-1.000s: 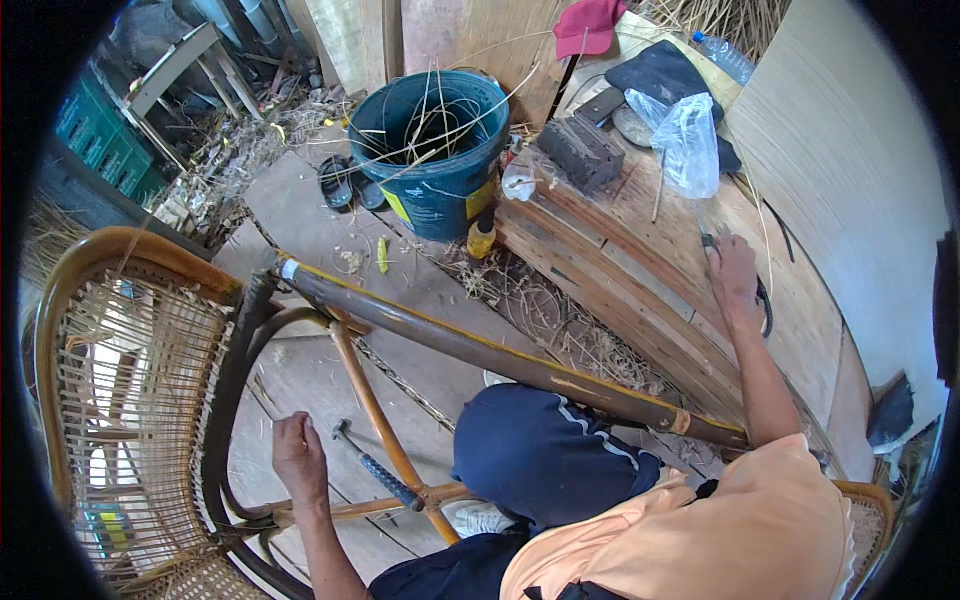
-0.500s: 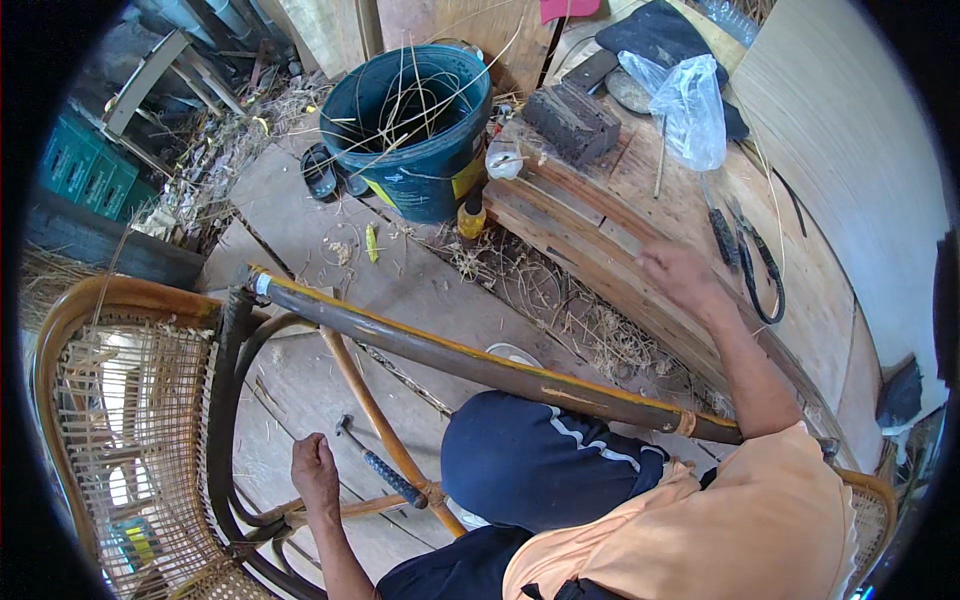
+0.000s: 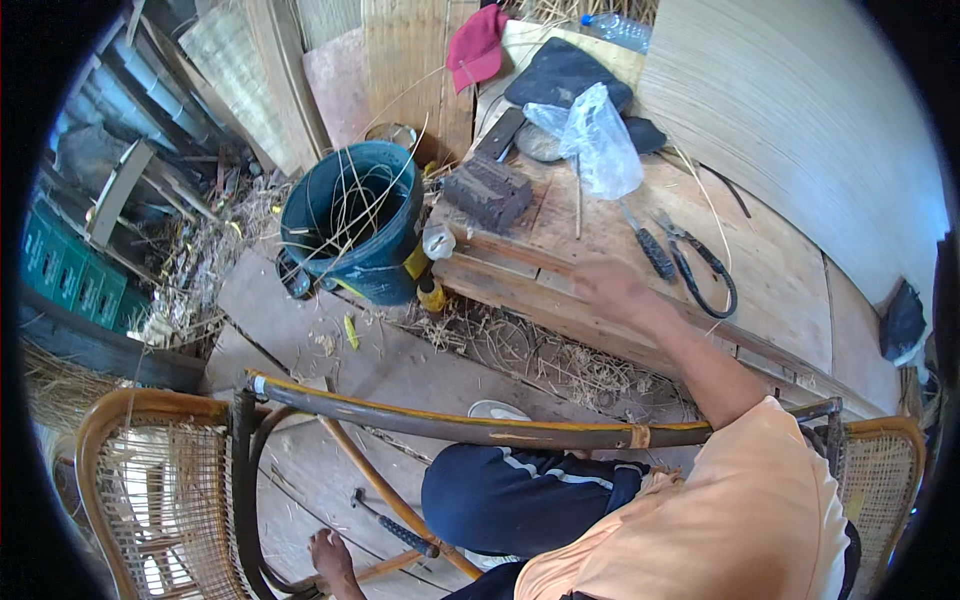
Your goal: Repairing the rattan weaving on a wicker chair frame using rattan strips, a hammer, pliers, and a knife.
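Observation:
A rattan chair frame stands around my legs, with a dark curved pole (image 3: pixel 400 415) across its front. Cane weave fills its left side panel (image 3: pixel 180 480), and another woven panel (image 3: pixel 880 490) shows at the right. My left hand (image 3: pixel 332 556) is low beside the left panel, fingers curled closed; whatever they may hold is hidden. Close to it, a hammer (image 3: pixel 395 527) with a black-wrapped handle lies by the frame's lower rods. Past the pole, my right hand (image 3: pixel 608 288) is over the edge of the wooden bench (image 3: pixel 790 290). Motion blurs its fingers.
Ahead, a teal bucket (image 3: pixel 400 210) holds loose cane strands, with a yellow bottle (image 3: pixel 431 296) beside it. On the bench are a dark block (image 3: pixel 487 192), a plastic bag (image 3: pixel 603 150), black-handled pliers (image 3: pixel 690 255) and an awl-like tool (image 3: pixel 652 250). Cane scraps litter the floor.
My view has tilted up and shifted right, showing more of the bench and a red cap. My right hand stays near the bench edge, now blurred. My left hand appears lower, still curled.

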Available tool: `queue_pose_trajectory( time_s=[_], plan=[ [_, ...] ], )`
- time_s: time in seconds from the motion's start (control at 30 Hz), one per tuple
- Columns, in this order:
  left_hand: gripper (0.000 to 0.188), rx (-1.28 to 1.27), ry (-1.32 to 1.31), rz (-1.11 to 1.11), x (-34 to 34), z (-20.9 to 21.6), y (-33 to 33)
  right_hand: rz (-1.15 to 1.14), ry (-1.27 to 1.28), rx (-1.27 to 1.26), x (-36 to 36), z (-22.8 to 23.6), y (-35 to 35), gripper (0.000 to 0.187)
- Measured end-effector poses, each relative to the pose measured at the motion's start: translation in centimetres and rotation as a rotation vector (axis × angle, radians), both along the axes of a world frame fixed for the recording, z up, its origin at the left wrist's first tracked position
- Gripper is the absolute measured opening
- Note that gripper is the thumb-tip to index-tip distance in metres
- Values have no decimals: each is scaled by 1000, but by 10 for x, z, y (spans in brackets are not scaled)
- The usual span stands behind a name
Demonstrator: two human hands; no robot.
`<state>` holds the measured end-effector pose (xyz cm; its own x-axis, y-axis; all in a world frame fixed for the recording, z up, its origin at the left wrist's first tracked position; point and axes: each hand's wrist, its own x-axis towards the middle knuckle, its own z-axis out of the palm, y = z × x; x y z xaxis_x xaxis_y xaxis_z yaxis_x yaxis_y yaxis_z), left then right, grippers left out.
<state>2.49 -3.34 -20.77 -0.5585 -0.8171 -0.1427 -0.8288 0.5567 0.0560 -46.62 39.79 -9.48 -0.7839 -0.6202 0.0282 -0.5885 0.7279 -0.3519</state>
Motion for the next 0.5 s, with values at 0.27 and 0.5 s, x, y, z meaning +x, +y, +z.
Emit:
queue_pose_trajectory(
  time_s=[0.27,0.5],
  plan=[
    [20,156,72,23,23,-20,-11,-811,138,-138,-126,8,198,25],
    [24,268,128,56,44,-37,-24,-813,260,163,-162,-41,263,26]
  ],
)
